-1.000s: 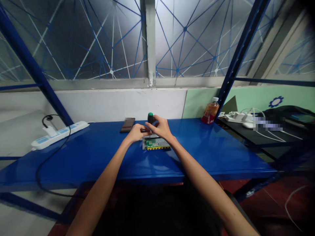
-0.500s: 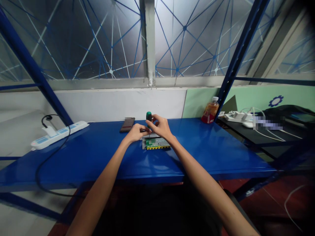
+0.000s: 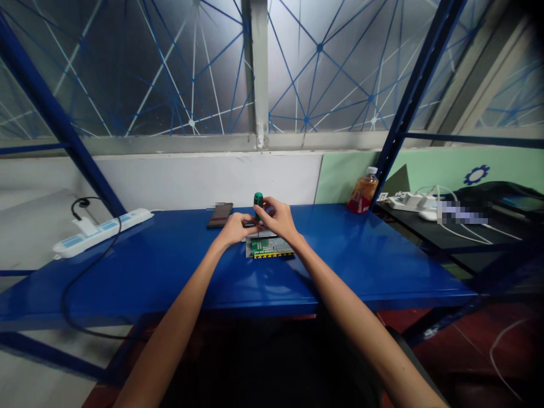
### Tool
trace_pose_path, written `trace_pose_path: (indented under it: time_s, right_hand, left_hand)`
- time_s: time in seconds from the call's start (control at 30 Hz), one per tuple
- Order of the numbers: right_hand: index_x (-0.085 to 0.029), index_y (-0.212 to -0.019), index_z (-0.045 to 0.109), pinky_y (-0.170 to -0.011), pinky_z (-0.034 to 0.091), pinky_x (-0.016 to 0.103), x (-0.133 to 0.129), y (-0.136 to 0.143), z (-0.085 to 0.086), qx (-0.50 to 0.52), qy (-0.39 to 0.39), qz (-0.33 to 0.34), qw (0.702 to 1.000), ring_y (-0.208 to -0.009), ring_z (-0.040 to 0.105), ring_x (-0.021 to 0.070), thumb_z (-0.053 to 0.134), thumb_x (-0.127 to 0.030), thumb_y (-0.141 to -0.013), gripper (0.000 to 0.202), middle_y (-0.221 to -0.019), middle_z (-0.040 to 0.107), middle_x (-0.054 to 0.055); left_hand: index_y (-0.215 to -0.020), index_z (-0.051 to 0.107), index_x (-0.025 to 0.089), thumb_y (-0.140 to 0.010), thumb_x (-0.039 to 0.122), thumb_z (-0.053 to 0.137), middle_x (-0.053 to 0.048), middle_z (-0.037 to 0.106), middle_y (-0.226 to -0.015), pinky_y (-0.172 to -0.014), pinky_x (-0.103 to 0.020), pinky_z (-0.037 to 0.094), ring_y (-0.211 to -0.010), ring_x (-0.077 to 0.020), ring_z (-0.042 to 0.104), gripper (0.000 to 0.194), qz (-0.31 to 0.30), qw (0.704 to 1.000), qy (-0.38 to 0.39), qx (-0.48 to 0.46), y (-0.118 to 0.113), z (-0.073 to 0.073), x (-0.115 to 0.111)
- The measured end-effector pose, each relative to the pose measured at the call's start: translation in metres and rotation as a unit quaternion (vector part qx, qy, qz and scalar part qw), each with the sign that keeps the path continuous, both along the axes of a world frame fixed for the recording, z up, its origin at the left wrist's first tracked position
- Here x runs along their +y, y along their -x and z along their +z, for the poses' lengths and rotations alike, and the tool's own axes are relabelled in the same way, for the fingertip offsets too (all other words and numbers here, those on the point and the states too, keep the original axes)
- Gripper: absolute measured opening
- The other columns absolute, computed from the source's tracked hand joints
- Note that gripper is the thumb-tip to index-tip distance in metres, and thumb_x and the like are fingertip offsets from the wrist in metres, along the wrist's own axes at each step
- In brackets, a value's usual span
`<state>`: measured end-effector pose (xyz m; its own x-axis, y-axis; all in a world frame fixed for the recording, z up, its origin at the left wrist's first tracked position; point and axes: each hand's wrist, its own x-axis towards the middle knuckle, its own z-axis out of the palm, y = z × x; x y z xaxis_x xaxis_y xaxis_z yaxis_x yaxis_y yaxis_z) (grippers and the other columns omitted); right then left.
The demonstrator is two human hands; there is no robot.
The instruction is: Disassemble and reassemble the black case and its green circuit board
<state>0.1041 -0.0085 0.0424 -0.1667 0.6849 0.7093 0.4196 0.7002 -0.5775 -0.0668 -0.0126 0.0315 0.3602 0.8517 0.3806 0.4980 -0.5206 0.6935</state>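
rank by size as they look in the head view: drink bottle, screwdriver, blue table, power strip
1. Blue table
2. Power strip
3. Drink bottle
4. Screwdriver, partly hidden, so judged by what shows

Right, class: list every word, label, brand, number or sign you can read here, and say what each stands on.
Words, brands, numbers: none readable.
Sign: a blue gear, on the green wall.
Bottle: label too small to read.
Board: any printing too small to read.
White patch beside the bottle: dark marks, too blurred to read.
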Motion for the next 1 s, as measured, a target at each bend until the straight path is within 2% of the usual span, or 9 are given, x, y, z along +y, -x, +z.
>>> trace_pose_path:
  time_s: [0.1, 0.3, 0.77, 1.0]
  right_hand:
    - [-0.019, -0.094, 0.066, -0.054, 0.040, 0.023, 0.0002, 0.0003, -0.0002, 0.001, -0.007, -0.007, 1.000, -0.053, 0.053, 0.0093, 0.056, -0.047, -0.086, 0.030, -0.073, 0.065, 0.000]
    - [-0.019, -0.095, 0.066, -0.054, 0.041, 0.024, -0.0024, 0.0003, 0.0016, 0.002, -0.008, -0.006, 1.000, -0.055, 0.055, 0.0103, 0.057, -0.048, -0.085, 0.032, -0.073, 0.066, 0.001]
    - [-0.020, -0.095, 0.064, -0.055, 0.041, 0.024, -0.0027, -0.0004, 0.0017, -0.003, -0.018, 0.000, 1.000, -0.055, 0.054, 0.0101, 0.056, -0.049, -0.087, 0.032, -0.074, 0.066, 0.000]
    - [-0.020, -0.084, 0.061, -0.054, 0.039, 0.024, -0.0040, -0.0003, 0.0025, -0.017, -0.011, -0.005, 1.000, -0.055, 0.054, 0.0098, 0.056, -0.050, -0.086, 0.031, -0.076, 0.066, 0.000]
  left_hand:
    - [-0.082, 0.077, 0.012, -0.073, 0.033, 0.073, -0.009, 0.076, -0.084, -0.077, -0.031, 0.050, -0.083, -0.0245, 0.069, 0.023, 0.022, 1.000, -0.014, 0.012, 0.0000, -0.0023, 0.0027]
    - [-0.081, 0.077, 0.011, -0.073, 0.029, 0.072, -0.009, 0.076, -0.084, -0.077, -0.032, 0.050, -0.082, -0.0238, 0.069, 0.020, 0.008, 1.000, -0.003, -0.008, 0.0006, -0.0051, 0.0051]
    - [-0.083, 0.078, 0.009, -0.067, 0.026, 0.076, -0.011, 0.076, -0.084, -0.080, -0.034, 0.052, -0.083, -0.0261, 0.069, 0.024, 0.004, 0.997, 0.057, -0.055, -0.0011, 0.0022, 0.0004]
    - [-0.083, 0.078, 0.010, -0.067, 0.026, 0.076, -0.010, 0.076, -0.084, -0.077, -0.033, 0.052, -0.081, -0.0252, 0.069, 0.023, -0.017, 0.995, 0.073, -0.070, -0.0015, 0.0010, 0.0002]
